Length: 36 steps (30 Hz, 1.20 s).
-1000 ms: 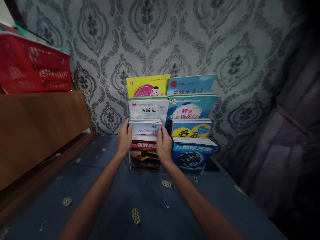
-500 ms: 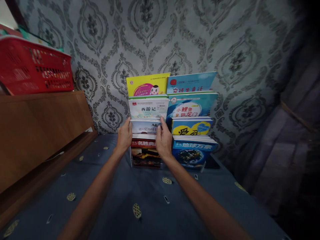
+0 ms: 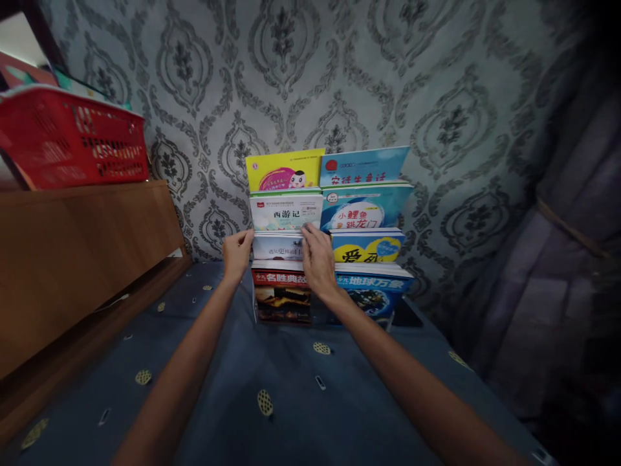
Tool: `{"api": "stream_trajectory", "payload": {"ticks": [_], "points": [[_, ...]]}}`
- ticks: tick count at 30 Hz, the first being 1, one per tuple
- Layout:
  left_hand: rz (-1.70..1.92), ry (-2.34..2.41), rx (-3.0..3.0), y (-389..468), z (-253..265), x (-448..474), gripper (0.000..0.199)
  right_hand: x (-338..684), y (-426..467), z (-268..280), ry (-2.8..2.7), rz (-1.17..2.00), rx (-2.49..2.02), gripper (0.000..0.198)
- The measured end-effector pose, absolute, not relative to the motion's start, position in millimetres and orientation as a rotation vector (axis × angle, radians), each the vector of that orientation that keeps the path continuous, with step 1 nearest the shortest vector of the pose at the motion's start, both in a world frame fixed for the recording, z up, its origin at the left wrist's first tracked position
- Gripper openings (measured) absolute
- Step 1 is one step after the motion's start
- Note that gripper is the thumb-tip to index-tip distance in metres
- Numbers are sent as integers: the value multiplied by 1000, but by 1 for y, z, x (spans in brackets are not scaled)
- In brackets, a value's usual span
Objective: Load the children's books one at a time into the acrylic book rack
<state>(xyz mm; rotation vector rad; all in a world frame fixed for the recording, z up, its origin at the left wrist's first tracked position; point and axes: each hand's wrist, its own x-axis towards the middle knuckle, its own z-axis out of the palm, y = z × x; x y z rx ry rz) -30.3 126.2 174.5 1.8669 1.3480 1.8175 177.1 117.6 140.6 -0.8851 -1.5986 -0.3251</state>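
Several picture books stand in two columns of stepped tiers. My left hand point(image 3: 237, 254) is at the left edge of a pale book point(image 3: 276, 247) in the left column, thumb and fingers pinched on that edge. Fingers fairly straight, my right hand point(image 3: 319, 260) lies against the same book's upper right side and covers part of it. Behind it stands a white-green book point(image 3: 286, 213), with a yellow book point(image 3: 284, 168) at the back. A red-topped book point(image 3: 281, 294) is in front. The right column holds a blue book point(image 3: 366, 162), a teal book point(image 3: 369, 207), a blue-and-yellow book point(image 3: 366, 249) and an Earth-picture book point(image 3: 371, 291).
The books stand on a dark blue patterned cloth point(image 3: 218, 388) against a grey damask-patterned wall point(image 3: 339, 77). At left, a red plastic basket point(image 3: 72, 139) sits on a wooden cabinet point(image 3: 87, 246). A tied curtain point(image 3: 543, 291) hangs at right.
My right hand's fingers have shifted from an upright thumb at the book's edge to lying over its upper right side. My left hand stays at the left edge. The view has shifted slightly.
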Motion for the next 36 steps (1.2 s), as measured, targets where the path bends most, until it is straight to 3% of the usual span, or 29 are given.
{"api": "stream_trajectory", "payload": {"ticks": [13, 21, 29, 36], "points": [[1843, 1521, 2109, 121, 170, -32, 43, 179, 119, 146, -1656, -421, -857, 39], [1565, 1821, 2405, 111, 174, -39, 46, 181, 119, 148, -1702, -416, -875, 39], [1671, 1614, 2530, 89, 150, -49, 44, 188, 115, 152, -1790, -400, -891, 41], [1505, 1590, 2662, 71, 119, -50, 32, 194, 82, 154, -1725, -374, -868, 45]]}}
